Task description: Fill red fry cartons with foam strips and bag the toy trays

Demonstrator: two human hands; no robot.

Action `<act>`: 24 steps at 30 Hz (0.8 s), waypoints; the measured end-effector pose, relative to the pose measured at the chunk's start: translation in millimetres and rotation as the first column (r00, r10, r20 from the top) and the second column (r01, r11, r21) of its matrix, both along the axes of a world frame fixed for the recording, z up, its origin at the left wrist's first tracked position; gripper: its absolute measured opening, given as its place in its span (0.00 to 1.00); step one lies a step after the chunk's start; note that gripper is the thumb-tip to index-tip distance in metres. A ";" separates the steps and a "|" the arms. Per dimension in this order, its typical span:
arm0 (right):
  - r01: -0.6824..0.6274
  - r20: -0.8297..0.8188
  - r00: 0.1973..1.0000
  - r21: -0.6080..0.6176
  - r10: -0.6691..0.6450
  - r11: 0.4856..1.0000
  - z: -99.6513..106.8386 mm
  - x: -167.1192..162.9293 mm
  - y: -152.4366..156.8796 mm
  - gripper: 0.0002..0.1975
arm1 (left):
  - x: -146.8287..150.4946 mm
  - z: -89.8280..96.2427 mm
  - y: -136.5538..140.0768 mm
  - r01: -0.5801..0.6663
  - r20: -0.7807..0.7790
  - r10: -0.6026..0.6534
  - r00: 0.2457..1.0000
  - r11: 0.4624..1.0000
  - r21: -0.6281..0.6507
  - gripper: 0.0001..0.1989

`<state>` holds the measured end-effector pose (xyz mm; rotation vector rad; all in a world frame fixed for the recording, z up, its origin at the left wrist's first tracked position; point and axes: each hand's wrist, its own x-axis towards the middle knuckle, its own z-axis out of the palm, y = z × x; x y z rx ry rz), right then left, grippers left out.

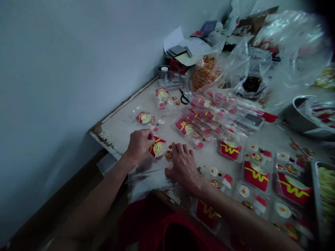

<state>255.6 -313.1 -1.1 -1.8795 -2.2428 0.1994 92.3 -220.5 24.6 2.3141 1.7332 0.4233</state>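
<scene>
My left hand point(140, 144) is closed, its fingertips at the upper left edge of a red toy fries packet point(157, 147) with a yellow zigzag and pale fries. Whatever is pinched in those fingers is hidden. To the right, my right hand point(183, 165) rests palm down over the table, thumb and fingers apart. Just beside its fingers lies a small round pizza-like piece point(168, 155). Below both hands, a stack of clear plastic sleeves point(149, 181) hangs over the table's near edge.
Filled sleeves with red packets point(258, 175) lie in rows at right. Behind them rise a pile of filled sleeves point(209, 118), black scissors point(184, 97) and a bag of orange pieces point(205, 75). A metal tray of pale fries point(326, 188) and a round pan point(300, 116) stand far right.
</scene>
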 end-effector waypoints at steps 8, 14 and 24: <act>-0.100 -0.017 0.995 0.047 0.101 0.994 11.5 -13.1 11.5 0.47 | 9.0 4.9 -17.4 0.099 0.279 -0.054 0.959 0.984 -0.150 0.05; 0.096 -0.564 0.814 -0.106 -0.140 0.990 6.7 20.6 10.3 0.50 | -4.2 -3.7 -17.8 -0.058 0.377 0.149 0.914 0.968 -0.244 0.04; -0.242 -0.734 -0.118 -0.632 -0.669 0.736 -27.9 17.7 4.0 0.20 | 9.0 0.5 -29.4 -0.030 0.361 0.092 0.928 0.984 -0.175 0.03</act>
